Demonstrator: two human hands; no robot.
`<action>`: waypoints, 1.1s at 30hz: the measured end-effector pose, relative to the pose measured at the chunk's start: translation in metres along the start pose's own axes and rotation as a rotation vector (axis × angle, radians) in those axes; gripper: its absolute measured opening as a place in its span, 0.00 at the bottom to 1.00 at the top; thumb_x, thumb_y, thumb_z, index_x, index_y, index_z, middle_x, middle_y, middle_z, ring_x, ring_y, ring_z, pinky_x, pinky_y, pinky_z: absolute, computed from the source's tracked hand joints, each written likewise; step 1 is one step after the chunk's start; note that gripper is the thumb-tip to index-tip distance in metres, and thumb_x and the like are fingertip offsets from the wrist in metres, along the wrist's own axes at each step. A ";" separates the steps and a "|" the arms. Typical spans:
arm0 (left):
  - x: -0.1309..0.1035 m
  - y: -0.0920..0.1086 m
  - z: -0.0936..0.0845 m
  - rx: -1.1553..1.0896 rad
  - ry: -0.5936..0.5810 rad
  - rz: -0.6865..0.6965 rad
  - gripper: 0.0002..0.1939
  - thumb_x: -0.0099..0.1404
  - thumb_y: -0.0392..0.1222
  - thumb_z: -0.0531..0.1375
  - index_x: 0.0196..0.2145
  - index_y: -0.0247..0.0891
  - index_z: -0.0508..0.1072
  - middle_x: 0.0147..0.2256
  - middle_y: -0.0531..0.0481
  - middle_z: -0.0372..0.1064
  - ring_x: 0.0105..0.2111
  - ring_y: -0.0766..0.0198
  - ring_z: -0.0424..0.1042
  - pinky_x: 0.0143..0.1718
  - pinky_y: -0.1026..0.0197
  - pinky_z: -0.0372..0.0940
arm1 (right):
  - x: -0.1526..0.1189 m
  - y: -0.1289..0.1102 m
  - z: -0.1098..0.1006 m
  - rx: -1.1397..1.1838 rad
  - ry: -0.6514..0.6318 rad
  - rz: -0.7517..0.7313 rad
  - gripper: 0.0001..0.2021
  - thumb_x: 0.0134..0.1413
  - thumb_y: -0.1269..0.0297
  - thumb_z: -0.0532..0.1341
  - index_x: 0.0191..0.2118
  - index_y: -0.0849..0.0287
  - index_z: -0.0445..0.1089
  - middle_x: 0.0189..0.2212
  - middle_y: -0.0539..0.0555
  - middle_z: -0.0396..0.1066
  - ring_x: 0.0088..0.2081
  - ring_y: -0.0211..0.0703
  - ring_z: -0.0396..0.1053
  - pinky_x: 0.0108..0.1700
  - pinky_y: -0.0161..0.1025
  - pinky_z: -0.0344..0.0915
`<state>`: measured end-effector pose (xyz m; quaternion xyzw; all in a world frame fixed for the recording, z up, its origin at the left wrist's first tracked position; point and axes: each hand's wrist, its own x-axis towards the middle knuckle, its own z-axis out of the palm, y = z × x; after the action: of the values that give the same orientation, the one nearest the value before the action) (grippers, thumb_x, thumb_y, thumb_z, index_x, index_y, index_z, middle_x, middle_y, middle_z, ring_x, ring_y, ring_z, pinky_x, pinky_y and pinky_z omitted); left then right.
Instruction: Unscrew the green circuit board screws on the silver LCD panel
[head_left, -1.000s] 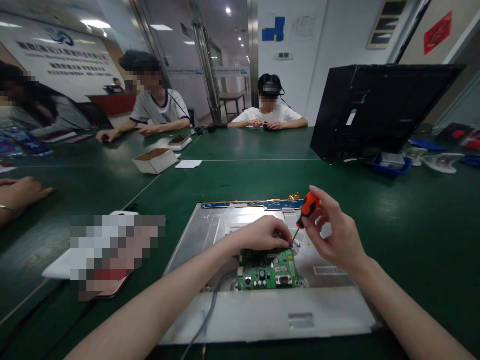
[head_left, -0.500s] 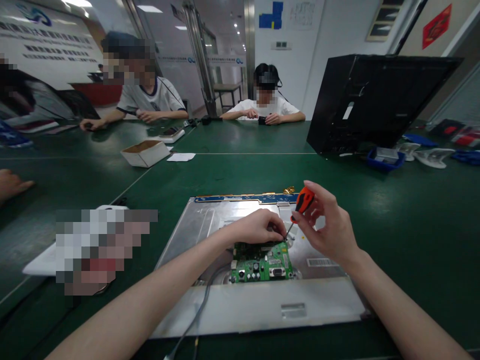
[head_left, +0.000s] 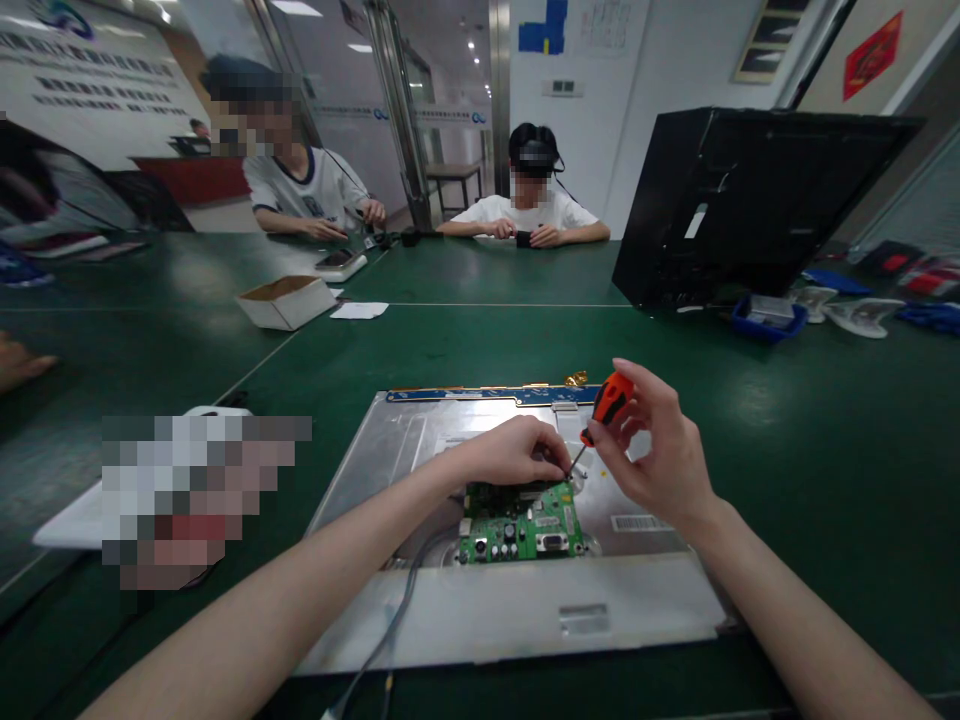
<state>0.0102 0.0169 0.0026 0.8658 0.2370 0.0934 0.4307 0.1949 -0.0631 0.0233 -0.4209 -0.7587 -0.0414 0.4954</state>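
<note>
Green table (head_left: 465,350); on it we note a metal panel (head_left: 379,455), laid flat, a white band along its near edge and a blue strip board (head_left: 487,397) along its far edge. The green circuit board (head_left: 521,525) sits on the panel, between its left and right edges, a silver connector (head_left: 552,543) at the board's near edge. We see the right hand (head_left: 664,450) grasping an orange-and-black screwdriver (head_left: 613,398) by its handle, thumb and fingers around it, the shaft slanting down to the board's far right corner. The left hand (head_left: 521,450) lies over the board's far edge, fingers curled, fingertips beside the screwdriver's tip (whether they pinch anything, we cannot tell). A grey cable (head_left: 405,610) runs from near the board's left edge across the panel's near edge. Beyond the panel's far left corner we log an open white box (head_left: 283,310); towards the table's right, a black casing (head_left: 750,205) stands tilted, a blue tray (head_left: 772,325) near its base.
</note>
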 end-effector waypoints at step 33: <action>0.000 0.002 -0.001 0.027 0.005 0.013 0.05 0.60 0.32 0.62 0.33 0.35 0.78 0.29 0.52 0.74 0.30 0.65 0.71 0.33 0.65 0.62 | 0.001 -0.002 0.001 0.050 -0.006 -0.018 0.27 0.62 0.68 0.56 0.64 0.48 0.49 0.34 0.49 0.70 0.25 0.36 0.68 0.22 0.32 0.68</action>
<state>0.0101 0.0163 0.0044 0.8729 0.2336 0.0951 0.4177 0.1927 -0.0631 0.0243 -0.4015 -0.7647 -0.0256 0.5033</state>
